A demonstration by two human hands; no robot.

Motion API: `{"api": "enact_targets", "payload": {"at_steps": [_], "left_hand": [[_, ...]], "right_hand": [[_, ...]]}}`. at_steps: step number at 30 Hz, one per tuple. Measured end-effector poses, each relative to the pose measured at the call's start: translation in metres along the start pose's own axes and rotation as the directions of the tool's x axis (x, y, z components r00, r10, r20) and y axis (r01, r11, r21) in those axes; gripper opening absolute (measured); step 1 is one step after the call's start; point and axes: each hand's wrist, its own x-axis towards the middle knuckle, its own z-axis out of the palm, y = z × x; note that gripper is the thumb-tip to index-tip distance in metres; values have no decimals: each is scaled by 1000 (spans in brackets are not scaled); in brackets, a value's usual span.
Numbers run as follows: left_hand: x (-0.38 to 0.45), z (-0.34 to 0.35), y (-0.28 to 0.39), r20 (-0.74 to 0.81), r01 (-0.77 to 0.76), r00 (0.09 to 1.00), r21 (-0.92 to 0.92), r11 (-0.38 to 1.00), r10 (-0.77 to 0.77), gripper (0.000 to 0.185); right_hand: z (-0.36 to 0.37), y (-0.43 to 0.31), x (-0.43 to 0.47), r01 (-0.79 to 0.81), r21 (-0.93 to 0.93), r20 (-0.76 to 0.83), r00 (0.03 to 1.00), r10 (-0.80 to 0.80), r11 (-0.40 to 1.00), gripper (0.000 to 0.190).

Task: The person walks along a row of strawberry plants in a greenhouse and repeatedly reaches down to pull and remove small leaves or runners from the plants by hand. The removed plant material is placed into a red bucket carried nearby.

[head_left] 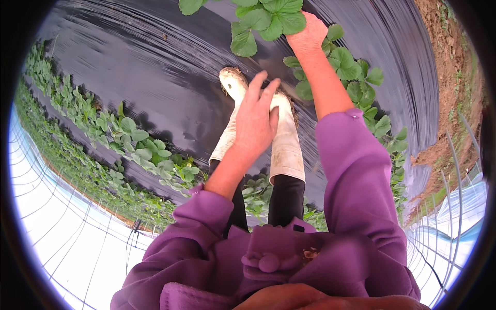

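Observation:
Leafy strawberry plants (267, 19) grow through black plastic mulch film (155, 77) at the top of the head view. My right hand (308, 33) reaches in at the right edge of those leaves; its fingers are hidden behind them, so what it touches cannot be told. Another strawberry plant (345, 64) stands just right of that wrist. Above my white boots (286, 151), my left hand (257, 108) hangs with fingers spread and nothing in it. Both purple sleeves are pushed up the forearms.
More rows of strawberry plants (139, 143) run along the left and beneath my legs. Bare brown soil (449, 97) borders the film on the right. Thin curved hoops (459, 186) and sheeting of a tunnel or greenhouse rise at both lower sides.

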Motion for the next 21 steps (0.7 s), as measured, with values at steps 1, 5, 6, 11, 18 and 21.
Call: {"api": "enact_targets", "payload": {"at_steps": [1, 5, 6, 11, 18, 21], "left_hand": [[-15, 5, 5, 30, 54, 998, -72, 996, -52, 62], [-44, 37, 3, 140, 169, 979, -155, 973, -148, 59], [-44, 45, -2, 169, 208, 969, -181, 961, -178, 58], [-45, 59, -8, 130, 178, 979, -184, 967, -155, 56], [-31, 54, 19, 108, 177, 982, -214, 961, -157, 55], [-29, 59, 27, 132, 188, 978, -236, 954, -160, 54]], "right_hand": [[3, 1, 3, 14, -33, -9, 1000, -14, 999, 24], [21, -1, 12, 35, -115, -64, 997, -42, 993, 26], [23, -2, 14, 33, -121, -83, 996, -43, 992, 27], [13, -2, 20, 10, -71, 105, 994, -3, 997, 27], [4, -11, 13, -24, -59, 115, 993, 30, 998, 29], [5, -8, 15, -44, -61, 111, 993, 50, 997, 29]]}}
